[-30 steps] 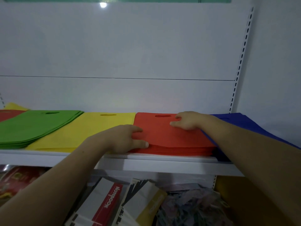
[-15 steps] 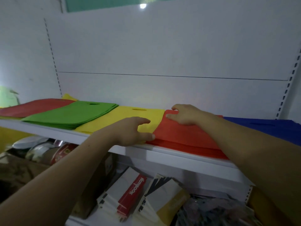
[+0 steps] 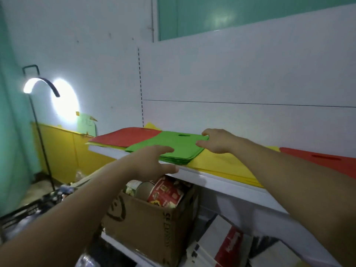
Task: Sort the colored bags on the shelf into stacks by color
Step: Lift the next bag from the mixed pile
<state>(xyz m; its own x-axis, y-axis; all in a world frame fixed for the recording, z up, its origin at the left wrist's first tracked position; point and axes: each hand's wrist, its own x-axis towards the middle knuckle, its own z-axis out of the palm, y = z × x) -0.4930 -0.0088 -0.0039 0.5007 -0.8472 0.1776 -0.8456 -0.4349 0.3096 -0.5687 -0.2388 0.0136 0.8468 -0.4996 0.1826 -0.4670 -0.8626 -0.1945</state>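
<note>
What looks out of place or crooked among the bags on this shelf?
The green stack lies turned against the shelf edge, its right corner over the yellow stack. At the left end, a red bag lies on yellow bags, so colours are mixed there.

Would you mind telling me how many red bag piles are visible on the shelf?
2. The left red pile lies at the shelf end, atop yellow bags; the right red pile sits beside the yellow stack. More may lie beyond the right edge.
</note>
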